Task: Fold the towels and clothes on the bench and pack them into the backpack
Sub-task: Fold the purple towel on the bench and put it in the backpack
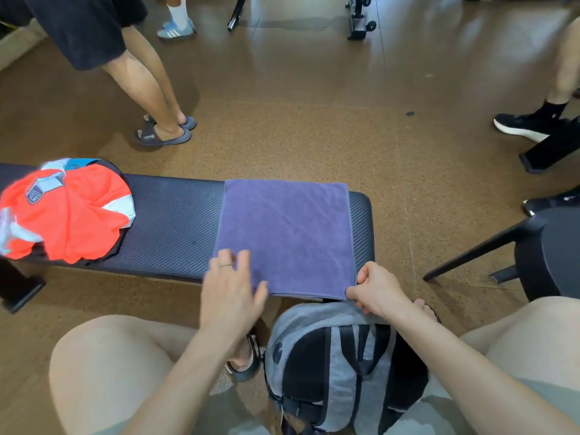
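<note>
Purple towel [285, 237] lies folded flat across the right end of the worktop [175, 221], its near edge hanging just over the front. The right hand [375, 288] pinches the towel's near right corner, fingers curled on the cloth. The left hand [230, 287] rests on the towel's near left corner with fingers spread and fairly straight; it is blurred, so the fingertips are hard to make out. Left of the towel, well apart, an orange shirt [69, 215] sits crumpled on the worktop, partly cut off by the frame edge, with dark cloth under it that cannot be identified. Below the towel, a grey and black backpack [332, 368] stands on the floor between the person's knees; whether it is unzipped cannot be told. Beyond the towel, bystanders' legs [141, 80] show only from the thighs down.
</note>
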Demonstrator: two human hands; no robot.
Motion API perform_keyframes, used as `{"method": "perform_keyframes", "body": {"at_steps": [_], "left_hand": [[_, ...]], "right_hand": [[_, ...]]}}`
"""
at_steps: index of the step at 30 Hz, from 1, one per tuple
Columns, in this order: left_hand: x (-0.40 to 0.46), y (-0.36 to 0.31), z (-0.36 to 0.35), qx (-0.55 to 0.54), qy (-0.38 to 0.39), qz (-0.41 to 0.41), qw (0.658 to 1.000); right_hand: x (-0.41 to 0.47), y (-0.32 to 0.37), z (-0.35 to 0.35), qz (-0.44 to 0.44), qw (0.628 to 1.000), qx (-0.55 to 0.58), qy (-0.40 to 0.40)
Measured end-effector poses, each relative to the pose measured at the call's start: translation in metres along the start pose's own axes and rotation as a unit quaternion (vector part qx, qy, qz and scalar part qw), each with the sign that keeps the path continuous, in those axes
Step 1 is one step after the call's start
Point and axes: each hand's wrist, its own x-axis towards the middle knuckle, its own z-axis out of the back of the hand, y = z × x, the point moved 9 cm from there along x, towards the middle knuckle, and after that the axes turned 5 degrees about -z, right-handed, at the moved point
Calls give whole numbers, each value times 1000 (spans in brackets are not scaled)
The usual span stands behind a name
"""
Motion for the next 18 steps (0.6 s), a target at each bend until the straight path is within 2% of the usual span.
{"method": "perform_keyframes", "body": {"at_steps": [2,4,5,7,9,12,15,18], "left_hand": [[1,-55,-9,-51,44,-112,991],[-3,-111,-22,-35,69,-233,969],[-6,-134,-29,-19,73,-283,956],[-8,-165,-45,16,88,-340,936],[-1,-178,-56,45,83,-352,931],[9,-184,-70,60,97,-345,932],[12,-187,-72,76,108,-343,930],[8,-189,-72,81,113,-352,926]], "right_hand": [[2,6,-1,-7,996,-58,67],[16,18,9,-11,985,-128,116],[28,31,20,3,983,-151,102],[59,63,52,53,987,-154,3],[87,92,75,91,986,-112,-78],[126,124,79,106,982,-105,-115],[158,141,68,90,982,-131,-103],[173,141,57,53,996,-53,-57]]}}
